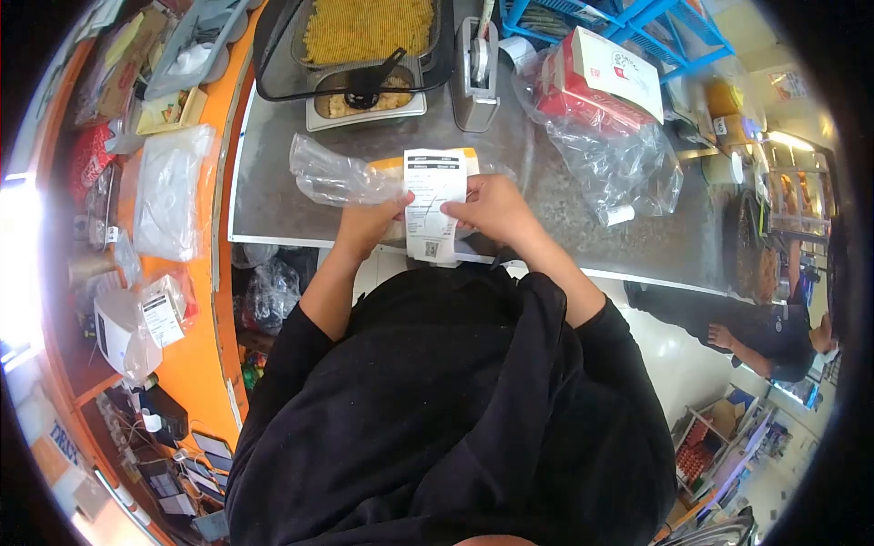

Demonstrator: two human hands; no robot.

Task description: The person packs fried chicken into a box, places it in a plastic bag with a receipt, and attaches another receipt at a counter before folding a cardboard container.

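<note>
A printed white receipt (435, 207) with a QR code near its bottom is held upright between both hands at the front edge of the metal table (364, 218). My left hand (371, 224) pinches its left side, thumb on the front. My right hand (494, 209) grips the right side, with thumb and fingers closed on the paper. An orange-edged flat item (390, 164) shows behind the receipt; its kind is mostly hidden. A crumpled clear plastic bag (332, 177) lies just beyond my left hand.
Beyond are a tray of yellow pasta-like food (369, 29), a food tub (320, 114) with a black spoon (381, 75), a metal holder (476, 77), a red-white box (601, 82) and clear plastic (628, 168). An orange counter (187, 364) stands left; a person (756, 332) is at right.
</note>
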